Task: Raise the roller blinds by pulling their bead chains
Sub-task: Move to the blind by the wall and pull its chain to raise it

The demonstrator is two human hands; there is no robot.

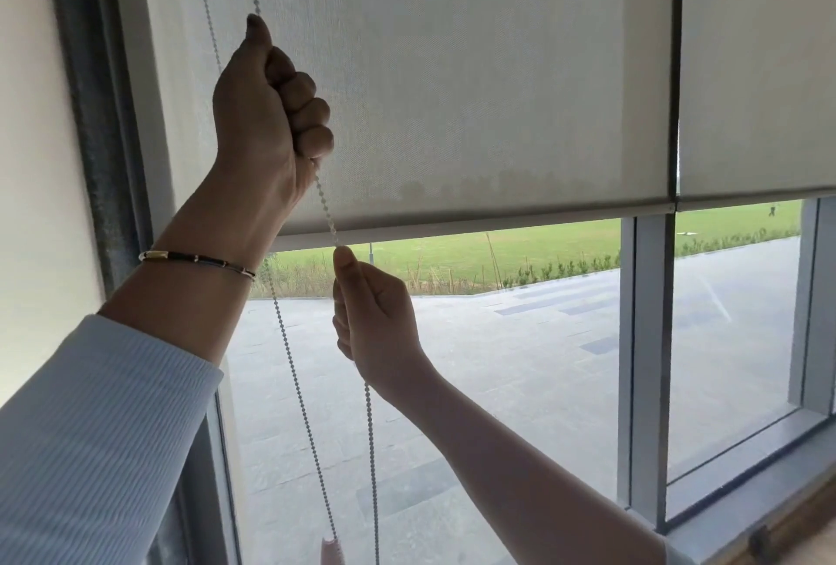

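1. Here, the pale grey woven roller blind (452, 80) covers the upper part of the left window pane, its bottom rail level with the rail of a second grey roller blind (760, 67) on the right; both leave only the lower glass clear.
2. The thin beaded metal chain (323, 207) hangs as a loop at the left edge of the blind, with two strands: one runs free behind the left wrist, the other passes through both fists.
3. The left hand (267, 98) is high up, fully closed in a fist around the chain, thumb pressed along it.
4. The right hand (375, 320) sits lower, just beneath the bottom rail, also curled tight on the same strand, thumb on top.
5. Judging by its look, the chain is light, limp and slippery; small beads give some purchase, so a wrapped fist holds better than a fingertip pinch.
6. It probably resists only through the roller's clutch and the fabric's modest weight, so steady, straight downward pulls suit it; jerks risk snapping the chain or its pinkish connector (329, 551) at the bottom.
7. Best hold: the working strand only, high up, alternating hands.
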